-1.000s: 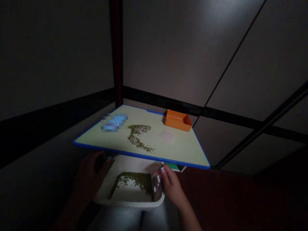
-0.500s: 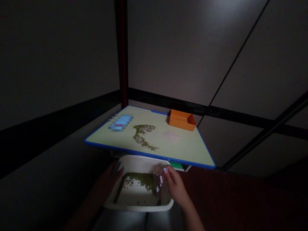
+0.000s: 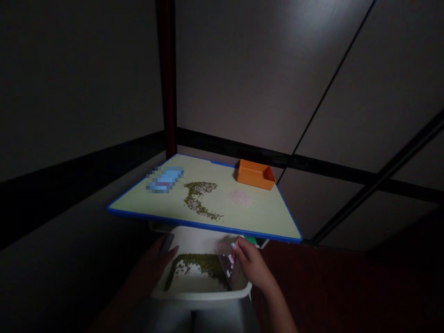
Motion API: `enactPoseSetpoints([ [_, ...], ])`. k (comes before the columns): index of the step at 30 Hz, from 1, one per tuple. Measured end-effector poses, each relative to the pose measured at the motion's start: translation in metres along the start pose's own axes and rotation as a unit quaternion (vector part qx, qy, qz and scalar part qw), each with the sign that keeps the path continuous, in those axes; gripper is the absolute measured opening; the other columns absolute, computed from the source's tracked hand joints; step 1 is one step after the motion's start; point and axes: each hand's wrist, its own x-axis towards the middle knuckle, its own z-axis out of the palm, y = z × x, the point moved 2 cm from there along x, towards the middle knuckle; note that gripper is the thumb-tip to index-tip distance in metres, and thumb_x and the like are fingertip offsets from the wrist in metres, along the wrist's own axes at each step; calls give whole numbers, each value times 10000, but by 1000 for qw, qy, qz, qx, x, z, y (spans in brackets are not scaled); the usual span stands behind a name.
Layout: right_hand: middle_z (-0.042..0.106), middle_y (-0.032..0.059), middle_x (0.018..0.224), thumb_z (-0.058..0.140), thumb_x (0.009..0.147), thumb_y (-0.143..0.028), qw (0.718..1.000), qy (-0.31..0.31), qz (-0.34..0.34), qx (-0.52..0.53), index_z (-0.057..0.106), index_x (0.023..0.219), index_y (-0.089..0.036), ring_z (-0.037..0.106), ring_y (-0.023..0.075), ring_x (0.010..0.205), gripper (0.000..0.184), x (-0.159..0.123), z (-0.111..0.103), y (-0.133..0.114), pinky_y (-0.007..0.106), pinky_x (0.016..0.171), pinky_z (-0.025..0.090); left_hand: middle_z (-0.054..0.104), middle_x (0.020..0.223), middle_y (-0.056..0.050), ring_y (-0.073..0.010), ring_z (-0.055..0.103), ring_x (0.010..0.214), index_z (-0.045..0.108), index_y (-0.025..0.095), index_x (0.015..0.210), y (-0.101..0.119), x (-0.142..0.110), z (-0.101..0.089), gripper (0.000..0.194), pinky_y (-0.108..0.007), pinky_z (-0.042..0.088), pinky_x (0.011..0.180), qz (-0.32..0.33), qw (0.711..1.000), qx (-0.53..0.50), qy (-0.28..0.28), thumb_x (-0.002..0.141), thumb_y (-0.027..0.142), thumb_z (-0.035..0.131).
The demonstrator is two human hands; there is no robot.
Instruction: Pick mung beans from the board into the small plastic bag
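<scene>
And here I have my right grip (image 3: 252,263) pinching the clear packet (image 3: 228,264), just left of it within the white tub (image 3: 204,295) beside green grains (image 3: 208,264), my left grip (image 3: 160,256) at the opposite side, too dark to tell whether it clasps, the worktop (image 3: 256,219) just beyond both.

white tub (image 3: 204,295): shifted right | left hand (image 3: 157,260): moved right, thumb lower | clear bag (image 3: 226,260): more slanted

The table (image 3: 263,217) looked smooth; on it, the orange box (image 3: 255,181) seemed smooth plastic. Below its edge, the plastic tub (image 3: 201,295) held a glossy, see-through plastic bag (image 3: 228,267).
</scene>
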Motion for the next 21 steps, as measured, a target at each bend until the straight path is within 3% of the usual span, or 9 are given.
enactPoseSetpoints([
  [5, 527, 16, 719, 392, 939, -336, 1000, 7, 14, -19, 446, 706, -198, 490, 162, 699, 276, 6, 2, 5, 280, 673, 378, 623, 1333, -145, -286, 576, 1244, 542, 130, 1280, -4, 2, 8, 702, -402, 418, 1068, -12, 998, -28, -63, 673, 481, 570],
  [13, 526, 16, 718, 404, 948, -414, 998, 24, 34, -44, 462, 706, -195, 489, 168, 700, 332, -6, -7, -2, 291, 671, 398, 548, 1425, -123, -229, 528, 1302, 478, 148, 1345, 19, -7, 11, 663, -374, 412, 1079, 35, 990, -64, -123, 785, 502, 503],
  [21, 558, 53, 785, 381, 960, -374, 997, 12, 40, -69, 472, 730, -196, 506, 186, 742, 305, -11, 3, -5, 292, 690, 391, 620, 1346, -119, -268, 556, 1273, 544, 166, 1287, 20, -1, 1, 668, -397, 423, 1067, 71, 991, 75, -81, 744, 553, 503],
])
